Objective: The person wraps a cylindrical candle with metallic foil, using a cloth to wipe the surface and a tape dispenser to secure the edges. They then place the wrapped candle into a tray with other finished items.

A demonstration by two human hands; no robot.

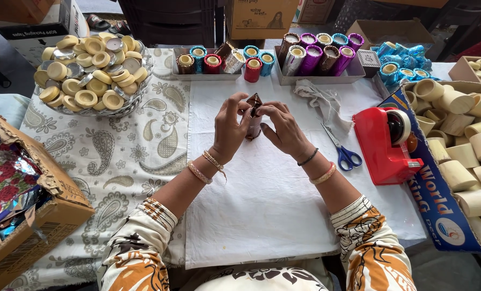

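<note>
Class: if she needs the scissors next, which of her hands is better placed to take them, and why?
Probably the right hand: the scissors lie just beside it on the white cloth, while the left hand would have to cross over the brown foil-wrapped cup.

Single head view, steeply down, close over the table (262, 205)

1. Both forearms stretch forward and angle inward, so the wrists sit close together.
2. The left hand (230, 125) has its fingers curled, fingertips pinched just left of the right fingertips.
3. The right hand (284, 128) mirrors it, knuckles up, fingers bent.
</note>
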